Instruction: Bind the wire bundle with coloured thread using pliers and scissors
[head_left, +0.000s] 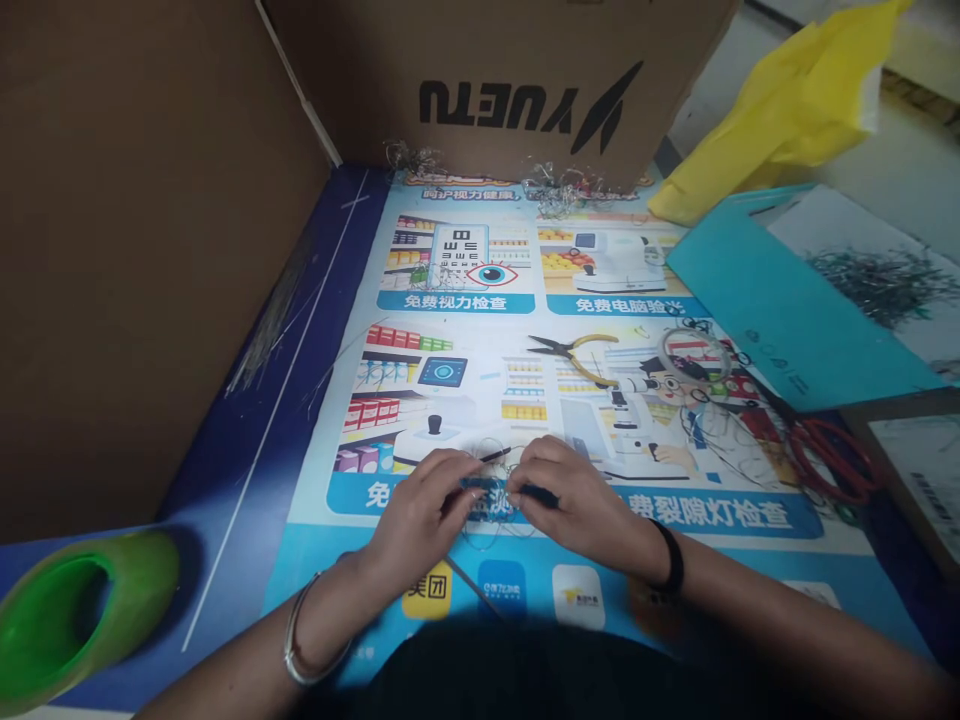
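My left hand (424, 510) is closed in a pinch over the printed sheet (360, 560). Facing it, my right hand (574, 497) pinches too, the fingertips of both a small gap apart. Between them runs a tangle of thin looped wire (493, 530), gripped from both sides; its fine ends are hard to make out. A thin dark rod (474, 586) slants down from beneath my left hand. Beyond my right hand lie pliers (581, 355) with yellow handles, jaws pointing left.
A roll of green tape (90, 610) sits at the lower left. Cardboard walls (510, 60) rise behind and at left. On the right are a clear ring-shaped roll (694, 355), a red coil (836, 460), a turquoise folder (795, 310) and wire clippings (885, 285). More wire scraps (559, 188) lie at the back.
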